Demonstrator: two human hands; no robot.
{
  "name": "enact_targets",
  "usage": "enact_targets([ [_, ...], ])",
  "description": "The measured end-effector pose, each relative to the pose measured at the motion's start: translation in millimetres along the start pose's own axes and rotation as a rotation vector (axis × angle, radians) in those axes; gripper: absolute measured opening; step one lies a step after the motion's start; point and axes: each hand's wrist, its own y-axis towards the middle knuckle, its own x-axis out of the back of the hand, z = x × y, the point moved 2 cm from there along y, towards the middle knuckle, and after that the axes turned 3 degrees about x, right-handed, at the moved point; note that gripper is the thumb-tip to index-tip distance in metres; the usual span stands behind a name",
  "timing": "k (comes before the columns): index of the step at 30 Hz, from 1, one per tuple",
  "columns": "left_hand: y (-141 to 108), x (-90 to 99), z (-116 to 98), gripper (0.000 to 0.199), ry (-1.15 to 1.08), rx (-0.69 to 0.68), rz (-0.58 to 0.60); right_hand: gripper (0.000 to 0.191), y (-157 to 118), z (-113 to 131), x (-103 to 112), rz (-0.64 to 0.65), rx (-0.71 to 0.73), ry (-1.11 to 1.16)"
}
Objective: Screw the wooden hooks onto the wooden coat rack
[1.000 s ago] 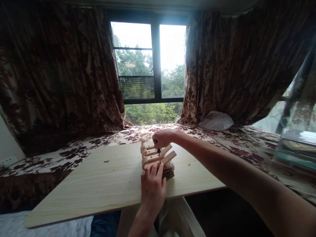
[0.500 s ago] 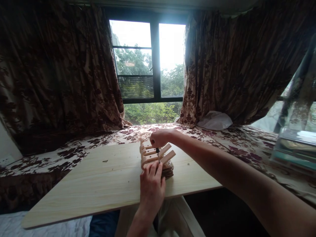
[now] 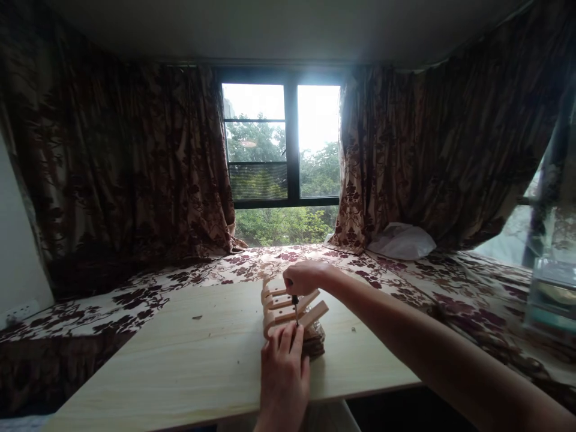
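Note:
A slatted piece of pale wood (image 3: 281,313) with small dark holes lies over a brown stack (image 3: 316,345) on the board. My right hand (image 3: 305,277) is closed round the handle of a screwdriver (image 3: 296,303), whose shaft points down at the wood. My left hand (image 3: 284,357) presses on the near end of the wood, its fingertips beside the screwdriver's tip. The left palm is hidden, and the tip's exact contact with the wood or a screw cannot be made out.
The light wooden board (image 3: 180,360) carries a few small dark bits (image 3: 197,317). Behind it lies a flower-patterned cloth (image 3: 189,285) below the window. A white plastic bag (image 3: 402,241) rests at the back right, and a clear box (image 3: 553,300) stands at the far right.
The camera view has tilted up, so everything sits lower in the picture. Both hands keep the same places on the wood and the screwdriver.

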Motion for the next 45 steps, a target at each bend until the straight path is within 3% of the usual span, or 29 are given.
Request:
enact_targets([
  [4, -0.2, -0.1, 0.5, 0.047, 0.004, -0.011, -0.004, 0.029, 4.4, -4.6, -5.3, -0.025, -0.041, 0.018],
  [11, -1.1, -3.2, -0.1, 0.048, 0.000, 0.001, -0.006, 0.026, 3.8, -4.4, 1.3, -0.030, 0.023, 0.051],
  [15, -1.2, -3.3, -1.7, 0.048, 0.000, 0.011, -0.002, 0.028, 3.7, -5.8, -4.0, -0.050, -0.037, 0.022],
  [23, -0.2, 0.8, -4.3, 0.046, -0.005, 0.008, 0.012, 0.027, 0.3, -2.7, -1.0, -0.016, 0.001, 0.009],
  [30, 0.0, 1.5, -4.5, 0.047, -0.002, 0.002, 0.031, 0.028, -0.2, -1.6, -2.2, -0.010, -0.072, -0.019],
  [45, 1.6, 6.6, -8.3, 0.048, -0.012, 0.022, 0.077, 0.029, 0.7, -3.1, 5.7, 0.016, -0.056, -0.029],
])
